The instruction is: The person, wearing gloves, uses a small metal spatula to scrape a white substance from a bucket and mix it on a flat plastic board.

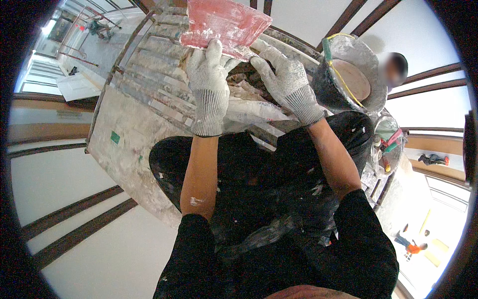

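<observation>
My left hand (209,74), in a white knit glove, grips the lower edge of a flat red board (227,24) with its thumb on the near face. White smears of a plaster-like material cover the board, and its top runs out of view. In a matching glove, my right hand (283,76) pinches the board's lower right corner, where pale residue is caked. Beneath both hands lies a crumpled whitish sack (254,110) bearing print, with brownish scraps (242,84) beside it. My black trousers (254,164) are speckled with white.
A dark bucket (319,86) of pale paste stands at right, near a container (386,149) of tools. Under me is a slatted scaffold platform (157,67) with a rail (112,74) along its left side. A co-worker's head (396,70) shows beyond the bucket; other people appear farther off.
</observation>
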`<state>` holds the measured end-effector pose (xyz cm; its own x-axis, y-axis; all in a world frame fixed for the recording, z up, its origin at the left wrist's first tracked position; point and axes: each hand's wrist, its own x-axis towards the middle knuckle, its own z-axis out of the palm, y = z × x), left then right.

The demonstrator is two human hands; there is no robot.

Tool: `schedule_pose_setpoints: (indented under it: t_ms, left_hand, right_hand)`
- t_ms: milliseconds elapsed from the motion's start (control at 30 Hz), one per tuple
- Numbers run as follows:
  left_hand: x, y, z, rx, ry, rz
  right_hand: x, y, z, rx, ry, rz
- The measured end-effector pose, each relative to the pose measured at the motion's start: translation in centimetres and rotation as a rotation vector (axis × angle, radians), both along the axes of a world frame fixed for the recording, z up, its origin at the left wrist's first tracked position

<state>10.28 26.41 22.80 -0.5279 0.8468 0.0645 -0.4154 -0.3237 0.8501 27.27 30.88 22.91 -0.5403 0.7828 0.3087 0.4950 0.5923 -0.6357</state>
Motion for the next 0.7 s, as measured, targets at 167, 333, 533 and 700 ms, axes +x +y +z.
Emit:
schedule_pose_setpoints:
  t_ms: [167,333,533,700]
  left_hand:
    - [-0.5,0.2,-0.5,-0.042,0.035,0.019]
    - [-0.1,0.2,0.0,-0.012,-0.047,-0.012]
    - [0.5,-0.4,1.0,-0.023,0.017,-0.018]
    - [-0.2,0.1,-0.1,-0.056,0.023,-0.02]
  right_hand:
    - [-0.1,-0.5,0.5,0.07,-0.026,0.069]
    - [-0.3,0.0,-0.1,0.134,0.045,-0.088]
    - [-0.1,-0.1,0.5,0.128,-0.051,-0.033]
    - [-0.2,-0.7,0.9,0.044,-0.054,0.012]
